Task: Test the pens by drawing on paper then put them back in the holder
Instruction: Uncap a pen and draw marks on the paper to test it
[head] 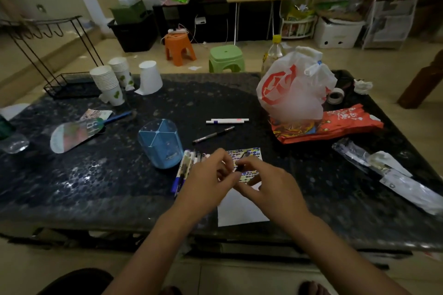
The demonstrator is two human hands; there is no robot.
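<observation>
Both hands' grip pinching small dark pen (238, 167); blurred, over white paper (239, 211)

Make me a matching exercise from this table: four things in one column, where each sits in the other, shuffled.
Things:
1. blue pen holder
2. stacks of paper cups
3. white plastic bag
4. black pen

Places:
A. far left of the table
B. lying alone, behind the hands
C. on the right, on red packaging
D. left of the hands, beside a bunch of pens

Pairs: 1-D, 2-A, 3-C, 4-B
</observation>
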